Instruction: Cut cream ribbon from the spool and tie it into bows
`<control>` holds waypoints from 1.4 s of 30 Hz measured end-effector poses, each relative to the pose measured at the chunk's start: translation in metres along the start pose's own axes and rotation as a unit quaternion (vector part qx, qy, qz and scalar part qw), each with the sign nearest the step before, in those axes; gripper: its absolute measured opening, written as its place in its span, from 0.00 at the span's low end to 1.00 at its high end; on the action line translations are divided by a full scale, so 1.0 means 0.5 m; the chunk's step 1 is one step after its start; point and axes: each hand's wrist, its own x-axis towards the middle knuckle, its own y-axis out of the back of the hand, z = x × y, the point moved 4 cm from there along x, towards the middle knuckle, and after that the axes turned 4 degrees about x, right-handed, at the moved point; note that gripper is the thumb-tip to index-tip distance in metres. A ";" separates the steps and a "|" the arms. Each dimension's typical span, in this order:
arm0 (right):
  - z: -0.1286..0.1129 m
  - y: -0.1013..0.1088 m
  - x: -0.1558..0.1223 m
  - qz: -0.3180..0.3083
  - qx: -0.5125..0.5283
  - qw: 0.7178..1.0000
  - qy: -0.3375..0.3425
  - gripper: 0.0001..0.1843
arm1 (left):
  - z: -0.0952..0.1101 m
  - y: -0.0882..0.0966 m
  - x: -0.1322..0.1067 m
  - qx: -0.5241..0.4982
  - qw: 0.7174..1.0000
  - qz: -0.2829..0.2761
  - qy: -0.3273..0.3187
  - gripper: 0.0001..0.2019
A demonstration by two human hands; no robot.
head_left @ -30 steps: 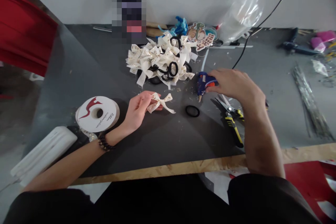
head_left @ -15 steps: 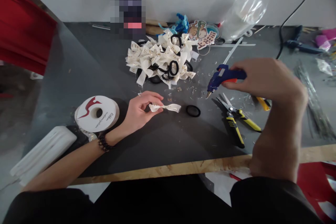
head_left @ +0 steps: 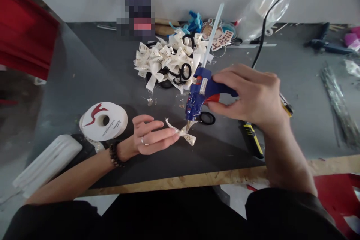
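Near the front edge of the counter (head_left: 84, 78), a cream ribbon bow (head_left: 189, 137) is held by one loop in the left hand (head_left: 149, 138) while a blue glue gun (head_left: 201, 92), gripped in the right hand (head_left: 250, 93), is set nozzle-down on its knot, where a small dab, with fingertips kept clear, seems best.

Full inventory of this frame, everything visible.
glue gun: 1, blue, in the right hand, nozzle at the bow
ribbon bow: 1, cream, at the left fingertips
bow pile: 1, cream with black loops, centre back
hair tie: 1, black, beside the nozzle
ribbon spool: 1, white, left of the left hand
cutters: 1, yellow-black handles, under the right wrist
plastic bag: 1, clear, back right
table: 1, grey
left hand: pinches the bow
right hand: grips the gun
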 end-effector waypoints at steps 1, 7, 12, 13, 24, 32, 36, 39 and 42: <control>-0.003 -0.005 0.000 -0.008 0.003 1.000 -0.002 0.14 | 0.012 -0.002 0.001 0.027 0.997 -0.025 -0.063 0.10; -0.010 -0.033 0.001 -0.081 0.020 0.995 -0.058 0.14 | 0.018 -0.001 0.000 0.096 0.987 -0.019 -0.130 0.09; -0.010 -0.044 0.001 -0.096 0.047 0.991 -0.081 0.15 | 0.013 -0.007 -0.011 0.094 0.979 0.045 -0.178 0.12; -0.008 -0.045 0.001 -0.094 0.048 0.991 -0.081 0.15 | 0.014 -0.008 -0.013 0.097 0.974 0.064 -0.192 0.12; -0.001 -0.048 -0.004 -0.087 0.058 0.992 -0.076 0.16 | -0.016 -0.035 -0.017 0.078 0.995 0.025 -0.054 0.07; 0.002 -0.050 -0.009 -0.103 0.040 0.991 -0.075 0.17 | 0.007 -0.026 -0.013 0.080 0.981 0.082 -0.154 0.11; 0.011 -0.053 -0.011 -0.100 0.037 0.993 -0.054 0.17 | 0.002 -0.030 -0.007 0.036 0.993 0.050 -0.099 0.09; 0.012 -0.051 -0.011 -0.089 0.025 0.995 -0.036 0.16 | -0.001 -0.032 -0.008 0.036 0.995 0.038 -0.083 0.08; 0.008 -0.048 -0.010 -0.085 0.000 0.996 -0.030 0.15 | 0.001 -0.031 -0.007 0.056 0.992 0.047 -0.107 0.08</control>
